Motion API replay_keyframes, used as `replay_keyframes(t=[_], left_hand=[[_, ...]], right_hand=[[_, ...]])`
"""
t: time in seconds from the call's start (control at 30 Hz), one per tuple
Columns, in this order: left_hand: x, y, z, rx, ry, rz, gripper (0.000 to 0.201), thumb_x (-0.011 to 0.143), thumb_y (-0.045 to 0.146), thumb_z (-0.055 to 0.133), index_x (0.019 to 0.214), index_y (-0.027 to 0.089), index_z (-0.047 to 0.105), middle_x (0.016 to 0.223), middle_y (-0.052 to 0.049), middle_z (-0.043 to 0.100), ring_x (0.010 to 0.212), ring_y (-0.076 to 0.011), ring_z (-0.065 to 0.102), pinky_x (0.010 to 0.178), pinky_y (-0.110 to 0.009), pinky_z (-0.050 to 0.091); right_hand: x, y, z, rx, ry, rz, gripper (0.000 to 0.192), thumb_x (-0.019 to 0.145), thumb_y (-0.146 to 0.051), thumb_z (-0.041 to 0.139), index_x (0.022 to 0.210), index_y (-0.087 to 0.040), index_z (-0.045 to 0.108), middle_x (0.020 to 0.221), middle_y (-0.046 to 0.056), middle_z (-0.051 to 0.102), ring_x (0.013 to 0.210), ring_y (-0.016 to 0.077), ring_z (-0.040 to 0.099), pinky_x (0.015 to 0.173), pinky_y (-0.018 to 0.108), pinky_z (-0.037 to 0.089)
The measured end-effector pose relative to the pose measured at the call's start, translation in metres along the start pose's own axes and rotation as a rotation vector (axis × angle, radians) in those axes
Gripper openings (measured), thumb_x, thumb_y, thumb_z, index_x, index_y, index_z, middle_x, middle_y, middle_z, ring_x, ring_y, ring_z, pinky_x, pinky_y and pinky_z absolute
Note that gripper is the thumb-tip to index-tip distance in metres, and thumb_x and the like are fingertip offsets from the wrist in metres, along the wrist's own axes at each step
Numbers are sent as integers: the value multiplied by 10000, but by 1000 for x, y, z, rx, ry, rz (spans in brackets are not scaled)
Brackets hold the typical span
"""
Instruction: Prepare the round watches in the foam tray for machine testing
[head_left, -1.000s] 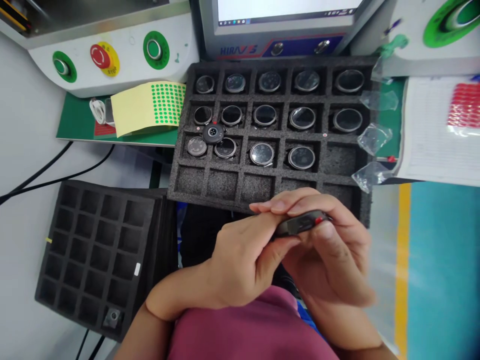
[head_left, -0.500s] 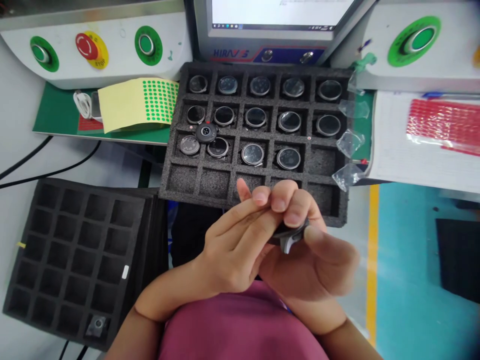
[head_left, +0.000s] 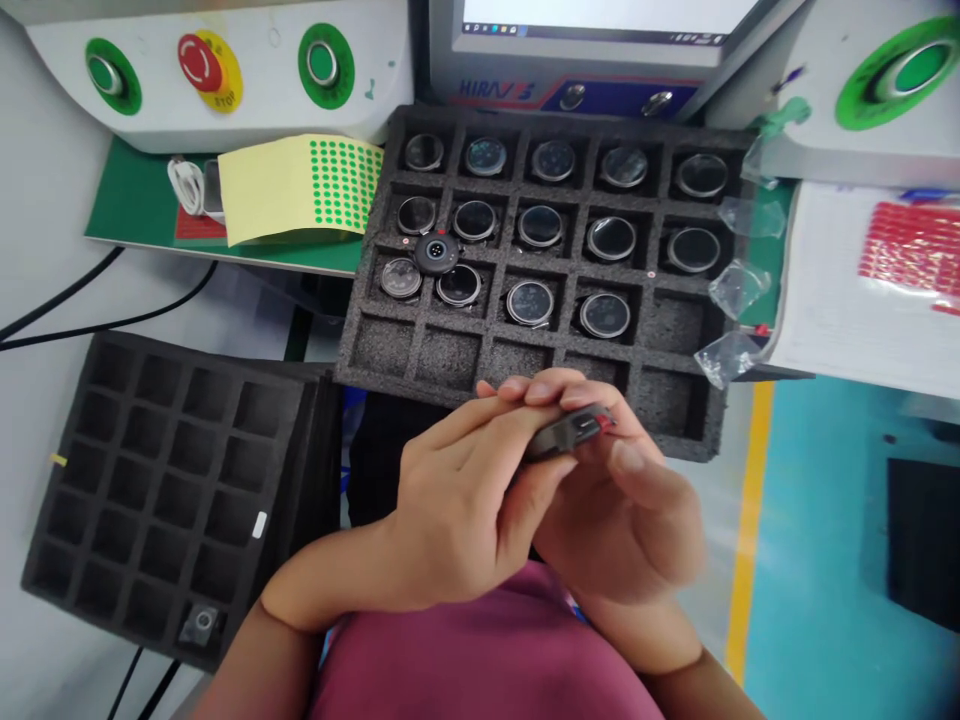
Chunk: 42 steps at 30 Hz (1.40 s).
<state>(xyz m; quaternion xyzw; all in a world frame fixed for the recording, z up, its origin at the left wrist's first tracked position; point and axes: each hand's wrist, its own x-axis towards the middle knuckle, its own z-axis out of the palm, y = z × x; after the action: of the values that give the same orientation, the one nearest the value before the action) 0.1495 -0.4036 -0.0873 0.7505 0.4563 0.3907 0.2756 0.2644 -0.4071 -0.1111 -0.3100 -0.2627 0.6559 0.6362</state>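
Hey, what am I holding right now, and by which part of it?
A dark watch-like piece: your left hand pinches its left end between thumb and fingers. The right hand curls near its red-marked end; contact there is unclear.

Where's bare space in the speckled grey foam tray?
Speckled grey foam tray: right column's two nearest pockets, right of a round silver-rimmed watch; near row's two leftmost pockets, in front of other watches. Crowded: both far rows, every pocket filled; middle near edge, hidden behind the left hand and right hand.
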Motion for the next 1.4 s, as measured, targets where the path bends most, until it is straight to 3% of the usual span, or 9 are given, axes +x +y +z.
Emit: replay_keyframes(t=[0.13,0.43,0.67,0.87,1.1,1.23,1.4], left_hand=[[-1,1,3,-21,14,-18,179,975,199,527,1069,123,660,1022,-94,773,1001,-191,731,978,-289,576],[-3,0,2,-36,38,7,208,980,220,542,1095,88,654,1060,-103,771,1050,-176,715,1050,-255,532],[-6,-9,8,86,78,75,211,972,161,526,1109,42,634,1026,-134,760,1041,-182,714,1005,-249,558],[-4,-14,8,133,131,114,201,953,148,530,1092,82,658,984,-106,773,998,-179,729,975,-248,574],[-1,-27,21,216,270,236,296,949,130,482,1200,127,640,1011,-97,775,999,-200,736,869,-283,630],[-4,-32,23,213,344,295,365,954,170,479,1285,156,633,1008,-95,772,989,-205,732,853,-297,644],[-5,-31,21,291,337,348,425,944,161,488,1353,155,604,1022,-90,771,980,-219,726,811,-303,656]], right_hand=[[0,0,-1,-11,18,17,174,853,-311,621,949,-236,747,962,32,656,1005,200,677,1021,405,543],[2,7,2,-17,35,-39,127,878,-265,624,912,-242,744,923,6,649,927,143,663,1012,356,559],[2,16,4,37,95,-65,136,895,-254,607,908,-227,740,918,13,609,925,118,653,1057,343,537],[12,17,4,81,-10,-67,113,876,-303,642,891,-238,734,878,12,618,927,133,667,1064,362,528],[15,19,16,218,86,-65,79,849,-297,672,816,-245,721,864,-17,612,885,86,673,1103,275,483],[18,22,21,285,79,-102,74,821,-303,680,779,-243,694,810,-14,593,797,110,659,1101,377,506],[17,19,24,353,48,-91,117,811,-340,687,764,-234,667,790,-14,571,760,130,648,1116,465,483]])
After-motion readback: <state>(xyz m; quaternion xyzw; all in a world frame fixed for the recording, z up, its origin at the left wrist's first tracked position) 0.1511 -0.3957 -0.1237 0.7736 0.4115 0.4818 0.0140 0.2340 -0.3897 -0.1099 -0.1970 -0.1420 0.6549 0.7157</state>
